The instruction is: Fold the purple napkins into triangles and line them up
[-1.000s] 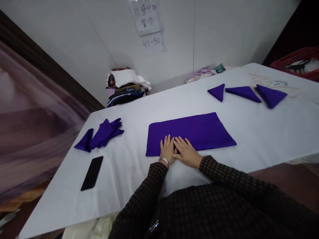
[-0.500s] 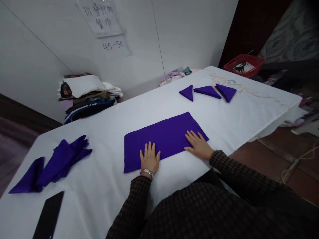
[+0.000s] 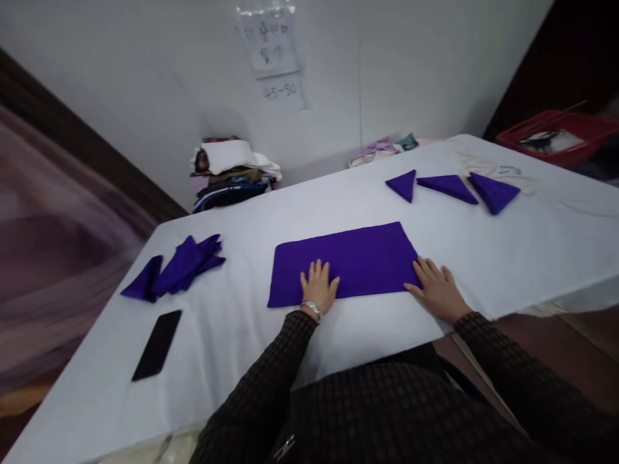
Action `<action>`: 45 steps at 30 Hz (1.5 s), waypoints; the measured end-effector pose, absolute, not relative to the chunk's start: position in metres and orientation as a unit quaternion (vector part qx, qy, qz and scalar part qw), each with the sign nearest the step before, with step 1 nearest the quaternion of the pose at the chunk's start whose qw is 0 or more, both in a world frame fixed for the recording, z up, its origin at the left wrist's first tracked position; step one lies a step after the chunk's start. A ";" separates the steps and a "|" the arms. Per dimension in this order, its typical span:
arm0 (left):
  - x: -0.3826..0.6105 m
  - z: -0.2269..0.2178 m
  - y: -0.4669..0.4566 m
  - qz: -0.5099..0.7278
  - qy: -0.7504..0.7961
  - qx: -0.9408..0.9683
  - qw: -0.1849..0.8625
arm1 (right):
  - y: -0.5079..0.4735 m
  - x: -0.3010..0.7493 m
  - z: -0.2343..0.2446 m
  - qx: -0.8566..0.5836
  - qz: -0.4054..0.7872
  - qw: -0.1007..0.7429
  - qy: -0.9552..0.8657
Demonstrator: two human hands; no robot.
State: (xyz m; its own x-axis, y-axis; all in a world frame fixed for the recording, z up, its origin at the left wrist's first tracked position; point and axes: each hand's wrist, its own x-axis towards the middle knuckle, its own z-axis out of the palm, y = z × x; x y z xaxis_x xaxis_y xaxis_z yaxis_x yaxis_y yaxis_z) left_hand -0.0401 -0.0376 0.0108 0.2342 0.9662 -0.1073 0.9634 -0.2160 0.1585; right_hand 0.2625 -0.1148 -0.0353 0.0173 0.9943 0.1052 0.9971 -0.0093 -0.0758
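A purple cloth napkin (image 3: 358, 258), folded into a long rectangle, lies flat on the white-covered table (image 3: 232, 335) before me. My left hand (image 3: 319, 287) rests open on its near edge, left of the middle, fingers spread and a metal band on the wrist. At the napkin's right end, my right hand (image 3: 438, 290) lies open too, its fingertips on the cloth's edge and the palm on the tablecloth. Neither hand grasps anything.
Several purple napkins folded into triangles (image 3: 447, 187) lie at the far right. On the left are crumpled purple napkins (image 3: 186, 264) and a black phone (image 3: 157, 345). Behind the table sit stacked clothes (image 3: 232, 174); a red basket (image 3: 556, 138) stands beyond the right corner.
My right hand has slid outward to the right, to the napkin's edge. The left hand stays on the near edge. My view has turned to the left.
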 end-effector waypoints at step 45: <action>-0.162 0.028 0.044 0.053 0.755 0.647 0.096 | -0.070 0.235 -0.004 -0.656 -0.011 0.063 -0.752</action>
State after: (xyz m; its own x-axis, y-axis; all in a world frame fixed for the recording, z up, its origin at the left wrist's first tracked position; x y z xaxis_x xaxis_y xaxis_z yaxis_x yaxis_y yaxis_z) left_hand -0.1623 0.0444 0.0280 -0.1444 0.9867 -0.0752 0.9662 0.1570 0.2043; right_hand 0.2352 -0.0699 -0.0037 -0.1304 0.9855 0.1083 0.9882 0.1380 -0.0658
